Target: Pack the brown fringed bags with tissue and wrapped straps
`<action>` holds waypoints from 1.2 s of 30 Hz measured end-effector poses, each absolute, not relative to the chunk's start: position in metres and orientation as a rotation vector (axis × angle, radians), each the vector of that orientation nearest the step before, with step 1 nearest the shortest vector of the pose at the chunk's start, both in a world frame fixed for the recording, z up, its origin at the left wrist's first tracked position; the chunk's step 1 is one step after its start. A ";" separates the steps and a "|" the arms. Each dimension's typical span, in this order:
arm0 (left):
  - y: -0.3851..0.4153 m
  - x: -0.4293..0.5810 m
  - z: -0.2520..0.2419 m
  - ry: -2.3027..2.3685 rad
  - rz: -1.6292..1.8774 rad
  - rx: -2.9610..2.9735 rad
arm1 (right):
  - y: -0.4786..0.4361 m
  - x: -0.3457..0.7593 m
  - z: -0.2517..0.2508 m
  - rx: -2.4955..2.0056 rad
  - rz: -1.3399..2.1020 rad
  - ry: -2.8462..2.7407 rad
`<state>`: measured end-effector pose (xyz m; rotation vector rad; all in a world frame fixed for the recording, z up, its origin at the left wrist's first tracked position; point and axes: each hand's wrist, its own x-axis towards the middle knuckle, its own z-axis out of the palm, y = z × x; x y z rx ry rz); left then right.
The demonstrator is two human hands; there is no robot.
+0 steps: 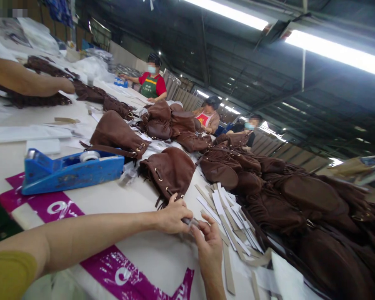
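My left hand reaches in from the left, its fingers closed on a narrow dark piece, perhaps a strap end, with a clear wrapping on it. Thumb and fingers of my right hand pinch the clear, shiny end of the same piece. Its exact kind is too small to make out. Just beyond my left hand lies a brown drawstring bag with metal eyelets and a dark cord. A second brown bag rests behind it, its strap trailing left.
A blue tape dispenser stands on the white table at left, over purple printed tape. Paper and card strips lie right of my hands. Brown fringed bags pile up beyond. Another person's arm reaches in; several co-workers stand behind.
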<state>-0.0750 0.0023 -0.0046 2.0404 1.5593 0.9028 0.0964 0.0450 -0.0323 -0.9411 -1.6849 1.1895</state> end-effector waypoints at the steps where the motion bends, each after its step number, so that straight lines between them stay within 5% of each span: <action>1: 0.003 -0.075 -0.005 1.547 0.895 2.042 | 0.045 0.097 -0.032 -0.945 1.170 -1.719; 13: 0.007 -0.067 0.011 1.454 0.898 1.774 | 0.048 0.104 -0.005 -0.486 0.158 -2.112; 26: 0.015 -0.080 0.003 1.570 0.890 1.484 | 0.044 0.107 -0.018 -0.452 0.192 -2.299; 36: 0.027 -0.097 0.001 1.192 0.870 1.566 | 0.047 0.095 0.000 -0.433 -0.032 -2.260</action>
